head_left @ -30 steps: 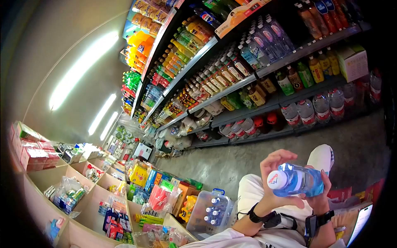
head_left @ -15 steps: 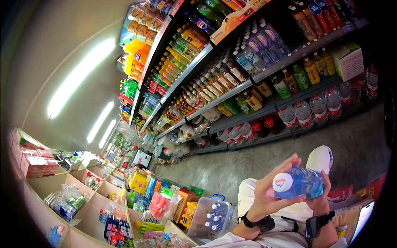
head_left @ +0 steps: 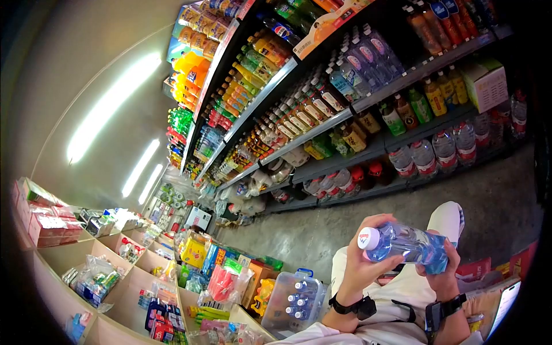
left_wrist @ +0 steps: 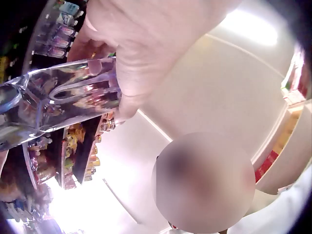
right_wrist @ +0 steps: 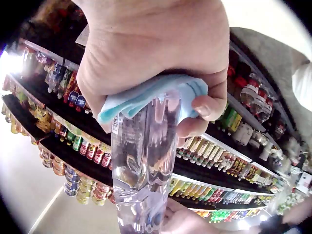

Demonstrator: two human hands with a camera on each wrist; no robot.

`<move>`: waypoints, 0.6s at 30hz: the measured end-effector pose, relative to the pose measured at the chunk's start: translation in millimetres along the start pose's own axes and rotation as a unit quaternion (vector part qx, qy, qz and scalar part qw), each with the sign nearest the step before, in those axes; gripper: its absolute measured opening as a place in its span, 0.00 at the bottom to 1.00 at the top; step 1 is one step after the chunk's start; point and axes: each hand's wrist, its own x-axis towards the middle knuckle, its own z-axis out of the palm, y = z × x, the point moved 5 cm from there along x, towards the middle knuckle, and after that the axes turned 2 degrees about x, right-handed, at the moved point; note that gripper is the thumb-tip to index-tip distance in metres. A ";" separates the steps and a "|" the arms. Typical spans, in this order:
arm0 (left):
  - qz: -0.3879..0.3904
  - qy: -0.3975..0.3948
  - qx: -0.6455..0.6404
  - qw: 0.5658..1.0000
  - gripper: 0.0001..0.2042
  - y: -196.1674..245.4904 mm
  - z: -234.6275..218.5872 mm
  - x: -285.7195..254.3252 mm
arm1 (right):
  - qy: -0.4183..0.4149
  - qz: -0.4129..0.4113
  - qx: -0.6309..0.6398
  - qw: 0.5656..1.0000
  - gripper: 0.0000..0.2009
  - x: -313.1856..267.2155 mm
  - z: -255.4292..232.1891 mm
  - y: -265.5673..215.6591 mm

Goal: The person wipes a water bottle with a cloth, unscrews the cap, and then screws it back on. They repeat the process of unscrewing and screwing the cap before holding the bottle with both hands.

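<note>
Plainly, the head view has the bottle [head_left: 405, 244] at lower right, lying tilted between both hands, its white cap [head_left: 368, 238] toward the left. Here the left hand [head_left: 360, 267] curls its fingers and thumb round the cap end, while the right hand [head_left: 445, 270] grips the base. Shelves [head_left: 374, 98] of drinks cross the upper right; a clear bin [head_left: 276, 313] with small capped bottles [head_left: 298, 300] sits at lower centre, and compartments [head_left: 123, 279] of packets fill the lower left. For the left wrist view, the bottle runs from the left edge to the hand at top centre; its fingers wrap the bottle, though some are hidden. Through the right wrist view, the bottle stands at lower centre, a folded blue cloth [right_wrist: 151, 95] round its upper end, pinched there by the right hand's bent fingers; 1 part of the left hand shows below.
</note>
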 end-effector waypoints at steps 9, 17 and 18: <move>0.011 -0.009 -0.004 1.000 0.35 11.8 10.1 2.1 | 0.025 -0.029 0.016 0.999 0.30 -0.3 -2.4 -6.3; 0.052 -0.103 -0.081 0.990 0.34 20.7 20.3 -0.6 | 0.016 -0.002 0.049 0.999 0.30 0.1 -3.0 -3.5; 0.053 -0.108 -0.097 0.988 0.34 21.7 21.9 -2.5 | 0.015 0.011 0.065 0.998 0.30 -0.4 -3.4 -1.9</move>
